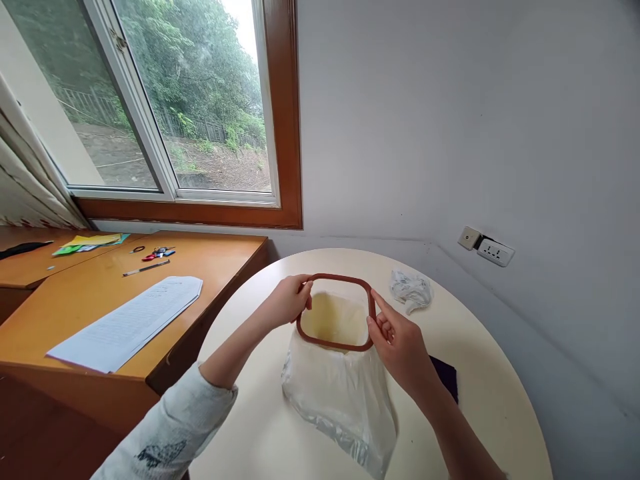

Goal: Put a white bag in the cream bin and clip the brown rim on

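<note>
A brown rounded-square rim ring (335, 345) is held between my two hands over the mouth of a bin. Through the ring shows the bin's pale yellowish inside (330, 317). A translucent white plastic bag (345, 393) drapes down over the bin's outside and spreads onto the table in front. My left hand (289, 301) grips the ring's left side, fingers curled round it. On the opposite side, my right hand (403, 340) pinches the ring between thumb and fingers, the index finger stretched along its edge. Whether the ring rests on the bin's rim, I cannot tell.
The round cream table (250, 360) carries a crumpled plastic bag (411, 290) at the back right and a dark flat item (445, 377) partly behind my right forearm. A wooden desk (225, 250) on the left holds papers (130, 323), a pen (146, 268) and keys (159, 253).
</note>
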`<state>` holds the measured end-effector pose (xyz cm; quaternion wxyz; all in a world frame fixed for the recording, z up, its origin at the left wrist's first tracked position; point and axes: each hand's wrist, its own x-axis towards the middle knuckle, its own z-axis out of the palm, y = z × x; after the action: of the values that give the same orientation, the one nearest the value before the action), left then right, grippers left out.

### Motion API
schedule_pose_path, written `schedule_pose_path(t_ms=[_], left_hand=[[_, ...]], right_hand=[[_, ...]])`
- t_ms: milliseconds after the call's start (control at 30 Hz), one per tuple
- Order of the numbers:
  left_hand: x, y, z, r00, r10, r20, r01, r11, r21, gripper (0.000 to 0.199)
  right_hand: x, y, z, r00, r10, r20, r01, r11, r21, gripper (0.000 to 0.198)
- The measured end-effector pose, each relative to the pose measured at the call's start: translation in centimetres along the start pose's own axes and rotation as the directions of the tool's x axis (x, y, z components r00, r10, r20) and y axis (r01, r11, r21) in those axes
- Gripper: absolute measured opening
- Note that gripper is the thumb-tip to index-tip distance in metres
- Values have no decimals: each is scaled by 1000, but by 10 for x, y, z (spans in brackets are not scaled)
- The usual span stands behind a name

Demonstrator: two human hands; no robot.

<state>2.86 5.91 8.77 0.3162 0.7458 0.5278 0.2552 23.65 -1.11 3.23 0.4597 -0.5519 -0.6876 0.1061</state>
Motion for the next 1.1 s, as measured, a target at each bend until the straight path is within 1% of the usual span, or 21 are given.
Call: schedule_pose_path(t_ms=[100, 167, 267, 400, 567, 733, 933, 1100], left_hand=[[7, -3, 6, 995, 55, -80, -34, 970, 240, 36], [10, -4, 10, 992, 72, -103, -36, 949, 313, 34], [13, -6, 15, 993, 60, -101, -22, 939, 343, 30], [14, -7, 21, 995, 54, -84, -18, 923, 385, 29], [15, -11, 27, 992, 71, -102, -23, 910, 413, 31], [16, -15, 30, 992, 86, -96, -40, 912, 408, 36], [17, -16, 31, 995, 74, -73, -37, 906, 422, 33], [17, -16, 32, 997, 56, -56, -25, 898, 440, 32]], right_hand=[[-2, 2, 5, 1000, -9, 6, 9, 1000, 3, 38], [-4, 2, 8, 1000, -2, 19, 1, 1000, 14, 32], [-6, 2, 10, 999, 33, 22, -34, 999, 41, 27], [-7, 3, 11, 998, 65, 13, -65, 996, 60, 23], [-10, 6, 13, 999, 52, -7, -51, 998, 41, 22], [-11, 7, 15, 999, 47, -19, -47, 998, 31, 22], [-12, 6, 15, 998, 57, -19, -56, 998, 28, 22], [-13, 7, 16, 997, 71, 23, -71, 997, 30, 19]])
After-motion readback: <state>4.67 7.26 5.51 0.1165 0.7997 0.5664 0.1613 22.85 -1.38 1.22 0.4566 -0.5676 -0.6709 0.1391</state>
